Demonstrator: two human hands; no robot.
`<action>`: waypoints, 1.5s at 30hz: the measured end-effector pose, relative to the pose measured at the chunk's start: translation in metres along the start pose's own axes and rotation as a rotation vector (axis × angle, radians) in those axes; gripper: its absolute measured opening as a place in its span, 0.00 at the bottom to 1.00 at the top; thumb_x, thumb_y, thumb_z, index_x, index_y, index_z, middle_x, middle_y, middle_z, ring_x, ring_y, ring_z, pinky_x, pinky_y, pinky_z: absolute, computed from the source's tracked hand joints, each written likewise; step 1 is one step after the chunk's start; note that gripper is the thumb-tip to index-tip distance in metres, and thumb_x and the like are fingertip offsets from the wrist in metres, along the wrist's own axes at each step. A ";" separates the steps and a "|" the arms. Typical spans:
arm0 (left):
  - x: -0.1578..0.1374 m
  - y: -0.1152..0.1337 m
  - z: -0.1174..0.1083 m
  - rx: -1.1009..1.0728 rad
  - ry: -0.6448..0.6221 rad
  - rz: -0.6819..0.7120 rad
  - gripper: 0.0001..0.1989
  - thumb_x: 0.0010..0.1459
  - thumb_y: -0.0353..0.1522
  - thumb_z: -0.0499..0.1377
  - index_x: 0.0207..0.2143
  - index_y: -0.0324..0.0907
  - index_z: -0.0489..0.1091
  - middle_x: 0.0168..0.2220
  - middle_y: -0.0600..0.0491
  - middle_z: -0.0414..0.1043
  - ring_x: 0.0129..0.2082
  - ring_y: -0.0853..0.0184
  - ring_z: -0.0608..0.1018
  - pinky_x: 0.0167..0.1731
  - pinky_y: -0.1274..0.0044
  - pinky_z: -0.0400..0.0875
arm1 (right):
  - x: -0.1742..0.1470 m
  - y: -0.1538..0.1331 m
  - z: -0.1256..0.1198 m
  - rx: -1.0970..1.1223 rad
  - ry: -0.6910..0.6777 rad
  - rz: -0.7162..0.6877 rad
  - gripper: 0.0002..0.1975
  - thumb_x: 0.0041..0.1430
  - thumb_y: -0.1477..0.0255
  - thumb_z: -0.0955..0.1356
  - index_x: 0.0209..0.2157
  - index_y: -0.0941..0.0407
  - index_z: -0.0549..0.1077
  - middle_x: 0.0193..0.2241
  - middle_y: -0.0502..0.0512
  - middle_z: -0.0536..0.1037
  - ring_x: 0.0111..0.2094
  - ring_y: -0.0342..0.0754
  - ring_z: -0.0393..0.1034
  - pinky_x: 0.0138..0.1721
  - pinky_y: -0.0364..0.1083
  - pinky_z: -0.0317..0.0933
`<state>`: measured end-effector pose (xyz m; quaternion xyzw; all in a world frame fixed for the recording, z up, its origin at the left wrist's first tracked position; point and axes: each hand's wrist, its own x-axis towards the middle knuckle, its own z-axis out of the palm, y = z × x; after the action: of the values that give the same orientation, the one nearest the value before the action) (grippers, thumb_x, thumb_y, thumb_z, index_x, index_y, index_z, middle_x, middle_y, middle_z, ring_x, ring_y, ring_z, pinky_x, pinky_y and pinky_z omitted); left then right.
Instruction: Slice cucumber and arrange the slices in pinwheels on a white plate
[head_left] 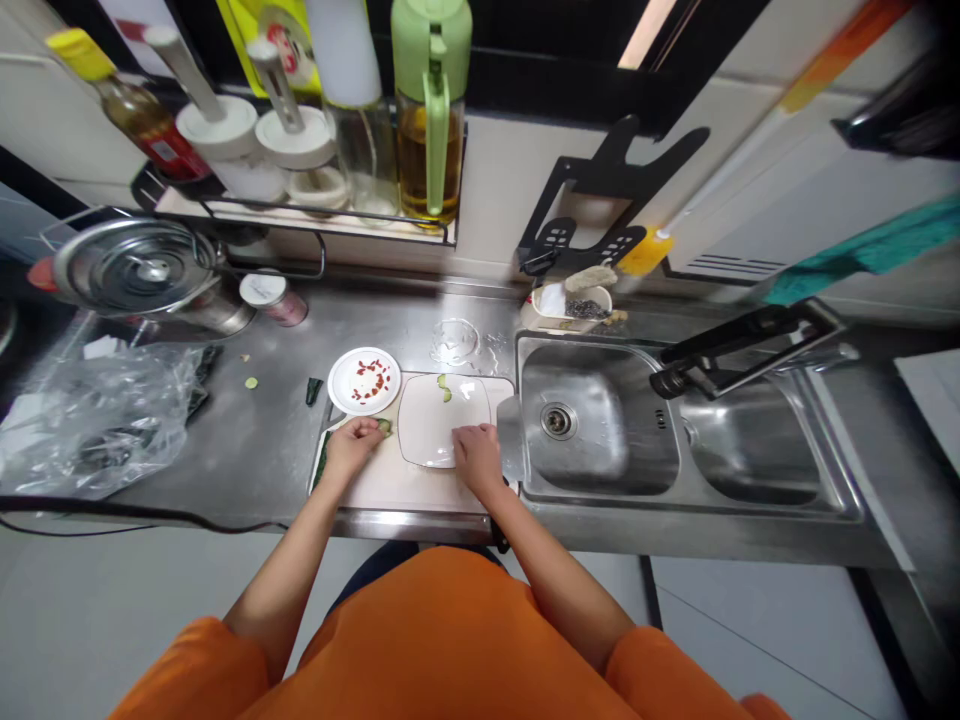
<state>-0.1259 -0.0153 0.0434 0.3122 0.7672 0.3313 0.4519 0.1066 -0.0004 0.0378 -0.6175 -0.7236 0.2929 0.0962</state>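
Observation:
My left hand (pixel 354 449) pinches a small stack of green cucumber slices (pixel 385 427) beside the left edge of a white square plate (pixel 424 425). Over the plate's lower right part is my right hand (pixel 478 457), its fingers bent and close together at the surface; whatever they hold, if anything, is hidden. A few curved cucumber slices (pixel 445 390) lie near the plate's far edge. The plate rests on a pale cutting board (pixel 386 490). A cleaver (pixel 511 440) lies at the board's right end. Red chopped pieces sit in a small white round plate (pixel 345 402) behind my left hand.
To the right is a double steel sink (pixel 600 470) with a black faucet (pixel 720 355). A plastic bag (pixel 97 420) lies on the left counter, near a lidded pot (pixel 150 275) and a small jar (pixel 274 298). Bottles, including an oil bottle (pixel 430 150), stand on a rack above.

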 end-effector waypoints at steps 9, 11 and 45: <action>-0.013 0.031 0.040 -0.365 -0.393 -0.119 0.19 0.32 0.37 0.71 0.28 0.38 0.71 0.22 0.58 0.69 0.19 0.78 0.65 0.21 0.82 0.55 | 0.024 -0.013 -0.003 0.679 -0.090 0.100 0.13 0.53 0.64 0.67 0.37 0.55 0.78 0.35 0.53 0.79 0.37 0.48 0.70 0.41 0.46 0.62; -0.014 0.034 0.048 -0.401 -0.439 -0.140 0.19 0.32 0.36 0.71 0.28 0.38 0.71 0.21 0.58 0.69 0.19 0.78 0.65 0.21 0.83 0.55 | 0.027 -0.012 -0.005 0.788 -0.124 0.124 0.13 0.50 0.62 0.68 0.33 0.56 0.77 0.31 0.53 0.78 0.34 0.47 0.70 0.38 0.45 0.62; 0.027 0.066 0.090 -0.311 -0.094 -0.070 0.10 0.42 0.30 0.65 0.30 0.38 0.73 0.19 0.58 0.69 0.20 0.74 0.70 0.26 0.81 0.66 | 0.112 0.009 -0.046 0.411 -0.149 0.002 0.06 0.49 0.70 0.68 0.24 0.56 0.76 0.23 0.49 0.74 0.28 0.43 0.65 0.31 0.41 0.55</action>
<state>-0.0443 0.0650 0.0492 0.2268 0.6951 0.4151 0.5415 0.1130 0.1207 0.0451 -0.5623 -0.6531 0.4794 0.1661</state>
